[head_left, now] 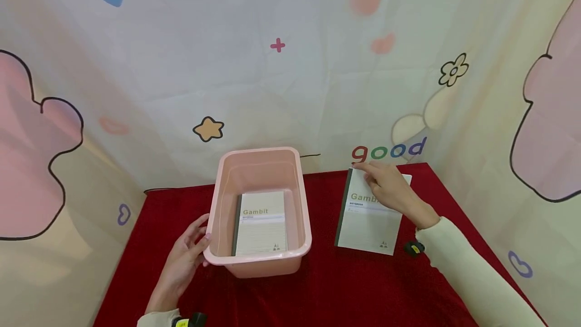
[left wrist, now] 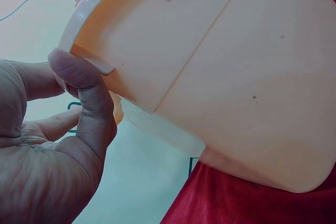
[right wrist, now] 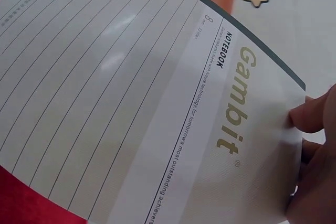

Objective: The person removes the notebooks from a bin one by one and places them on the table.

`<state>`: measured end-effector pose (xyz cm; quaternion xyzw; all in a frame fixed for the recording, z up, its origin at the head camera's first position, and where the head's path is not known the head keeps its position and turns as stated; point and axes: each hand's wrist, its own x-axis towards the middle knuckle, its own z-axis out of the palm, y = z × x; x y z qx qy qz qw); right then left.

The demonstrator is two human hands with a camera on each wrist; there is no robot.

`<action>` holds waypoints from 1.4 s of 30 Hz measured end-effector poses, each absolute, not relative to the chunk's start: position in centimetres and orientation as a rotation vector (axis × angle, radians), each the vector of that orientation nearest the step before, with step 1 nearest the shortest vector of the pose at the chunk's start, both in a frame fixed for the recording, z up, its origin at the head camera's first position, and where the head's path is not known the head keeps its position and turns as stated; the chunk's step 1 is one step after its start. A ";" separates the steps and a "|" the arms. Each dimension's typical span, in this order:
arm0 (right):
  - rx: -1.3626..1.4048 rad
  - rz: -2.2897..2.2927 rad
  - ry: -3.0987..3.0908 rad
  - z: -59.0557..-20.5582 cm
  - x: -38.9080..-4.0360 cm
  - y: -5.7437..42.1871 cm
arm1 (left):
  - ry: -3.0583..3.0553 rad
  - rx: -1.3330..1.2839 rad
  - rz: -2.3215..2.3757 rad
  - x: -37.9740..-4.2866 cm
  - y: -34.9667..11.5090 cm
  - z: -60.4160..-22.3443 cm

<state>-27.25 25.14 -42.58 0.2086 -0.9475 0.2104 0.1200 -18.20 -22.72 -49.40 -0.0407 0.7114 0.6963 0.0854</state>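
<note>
A pink plastic bin (head_left: pixel 305 216) sits left of centre on the red cloth. My left hand (head_left: pixel 179 259) grips its rim at the front left corner; the left wrist view shows the thumb (left wrist: pixel 81 74) bent against the lip. Inside the bin lies a white "Gambit" notebook (head_left: pixel 260 233) with a dark spine. To the right is a second white Gambit notebook (head_left: pixel 365 228), its spine on the left. My right hand (head_left: pixel 392 188) holds this one by its top edge, covering part of the title. In the right wrist view, fingertips (right wrist: pixel 307 116) wrap that edge, and the cover (right wrist: pixel 147 93) bends slightly.
Red cloth (head_left: pixel 324 286) covers the table. Behind it hangs a pale printed curtain (head_left: pixel 254 90) with hearts, a star and the word "good", close to the table's back edge. Each wrist wears a small black device (head_left: pixel 414 249).
</note>
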 end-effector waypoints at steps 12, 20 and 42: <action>0.644 0.613 -2.891 -47.8 -30.1 24.9 | 2.125 -0.145 2.077 -18.1 -22.8 -49.4; 0.654 0.655 -2.900 -50.0 -32.0 25.1 | 2.108 -0.127 2.080 -18.3 -22.9 -49.6; 0.383 0.910 -3.181 -55.4 -36.6 24.6 | 2.120 -0.156 2.096 -18.2 -22.8 -49.4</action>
